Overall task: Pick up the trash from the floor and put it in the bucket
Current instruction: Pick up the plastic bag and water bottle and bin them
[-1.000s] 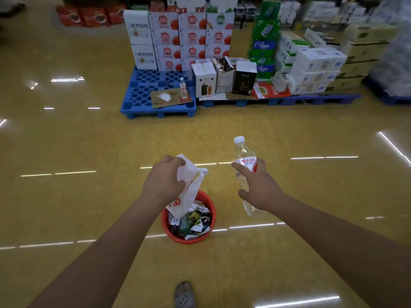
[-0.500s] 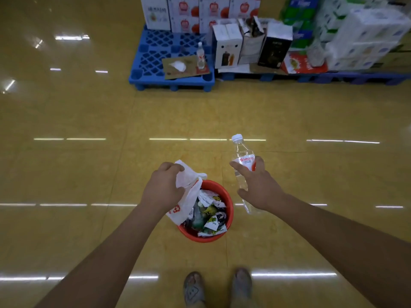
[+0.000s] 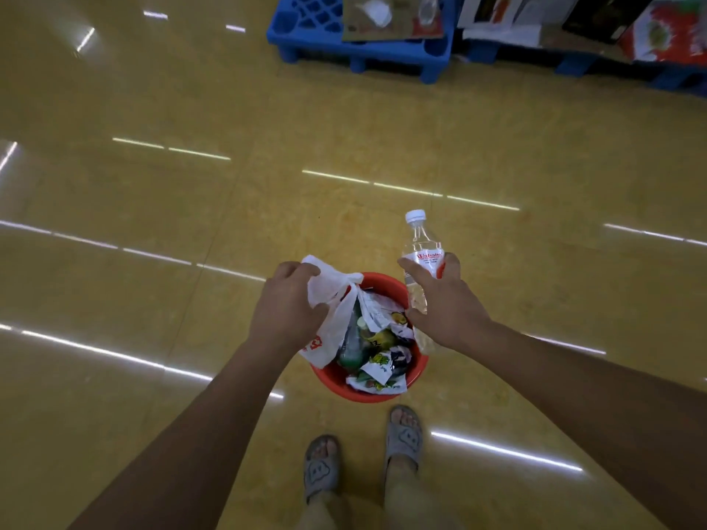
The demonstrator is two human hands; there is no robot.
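A red bucket [image 3: 336, 384] stands on the yellow floor just in front of my feet, filled with crumpled wrappers and a green bottle. My left hand [image 3: 285, 306] grips a white plastic bag [image 3: 331, 323] that hangs over the bucket's left rim. My right hand [image 3: 443, 304] holds a clear plastic water bottle [image 3: 421, 244] with a white cap, upright, over the bucket's right rim.
A blue pallet [image 3: 363, 47] lies at the top, carrying cardboard, a small bottle and white paper. More boxes and a red packet [image 3: 665, 36] sit on a second pallet at top right. My sandalled feet [image 3: 363, 453] are just behind the bucket.
I have stepped up to the bucket and looked down; it now lies under both hands. Both feet have come into view. The grips on bag and bottle are unchanged.
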